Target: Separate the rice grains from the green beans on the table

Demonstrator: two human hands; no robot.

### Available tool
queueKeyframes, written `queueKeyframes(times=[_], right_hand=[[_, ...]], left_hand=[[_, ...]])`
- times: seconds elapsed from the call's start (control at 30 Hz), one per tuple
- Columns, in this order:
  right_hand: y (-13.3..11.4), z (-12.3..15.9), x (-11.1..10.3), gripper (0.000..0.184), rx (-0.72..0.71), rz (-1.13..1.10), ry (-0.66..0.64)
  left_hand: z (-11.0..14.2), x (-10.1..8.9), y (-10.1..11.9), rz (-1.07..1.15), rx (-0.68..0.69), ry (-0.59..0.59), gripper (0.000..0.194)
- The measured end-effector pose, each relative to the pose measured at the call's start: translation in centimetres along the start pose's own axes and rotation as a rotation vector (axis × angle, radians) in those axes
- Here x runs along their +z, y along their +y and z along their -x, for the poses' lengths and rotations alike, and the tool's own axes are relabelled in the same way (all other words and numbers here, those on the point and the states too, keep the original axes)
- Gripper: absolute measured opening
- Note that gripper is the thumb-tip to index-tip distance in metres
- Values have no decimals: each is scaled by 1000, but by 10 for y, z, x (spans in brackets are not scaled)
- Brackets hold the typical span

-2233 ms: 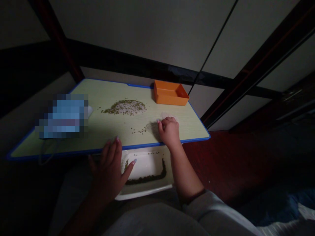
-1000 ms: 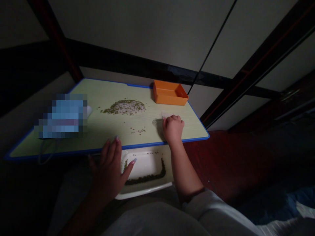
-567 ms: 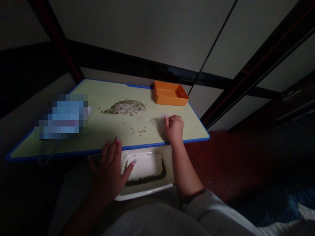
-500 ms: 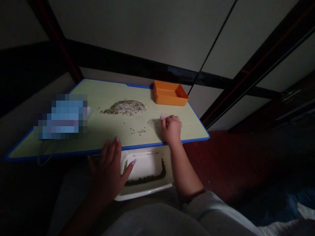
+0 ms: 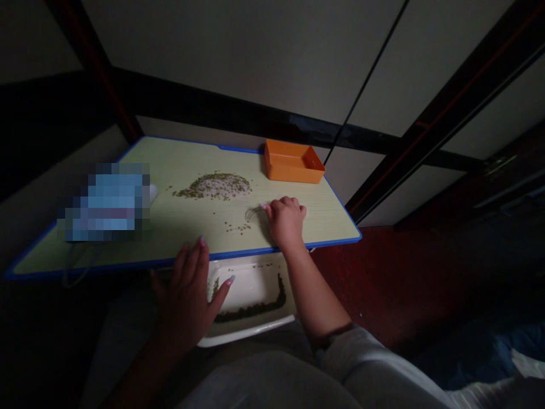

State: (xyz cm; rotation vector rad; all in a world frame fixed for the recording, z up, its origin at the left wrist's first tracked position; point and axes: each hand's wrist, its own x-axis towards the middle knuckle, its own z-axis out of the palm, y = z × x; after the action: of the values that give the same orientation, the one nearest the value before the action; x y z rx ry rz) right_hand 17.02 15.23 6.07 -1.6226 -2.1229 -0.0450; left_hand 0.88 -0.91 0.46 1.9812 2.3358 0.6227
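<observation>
Green beans (image 5: 239,228) are lying scattered on the surface (image 5: 179,238) just left of the curled right hand (image 5: 284,221); the open left hand (image 5: 187,295) is steadying a white tray (image 5: 251,332) below.

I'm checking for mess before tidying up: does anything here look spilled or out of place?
Yes. A heap of green beans mixed with white grains lies loose on the table, with stray beans scattered beside the right hand. The white tray sits below the table edge, steadied by the left hand.
</observation>
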Motion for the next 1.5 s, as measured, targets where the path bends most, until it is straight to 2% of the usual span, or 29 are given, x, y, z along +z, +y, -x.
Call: queueKeyframes(times=[0.27,0.77,1.03,1.5], right_hand=[[4,0,-1,32,-89,-48,-45],[19,8,-7,32,-53,-93,-77],[16,10,-10,31,-76,-137,-103],[17,9,-3,30,-46,-110,-49]], left_hand=[[-1,0,-1,5,4,-4,74],[0,3,-2,-15,0,2,74],[1,3,-2,-15,13,18,73],[0,2,-1,-14,16,9,73]])
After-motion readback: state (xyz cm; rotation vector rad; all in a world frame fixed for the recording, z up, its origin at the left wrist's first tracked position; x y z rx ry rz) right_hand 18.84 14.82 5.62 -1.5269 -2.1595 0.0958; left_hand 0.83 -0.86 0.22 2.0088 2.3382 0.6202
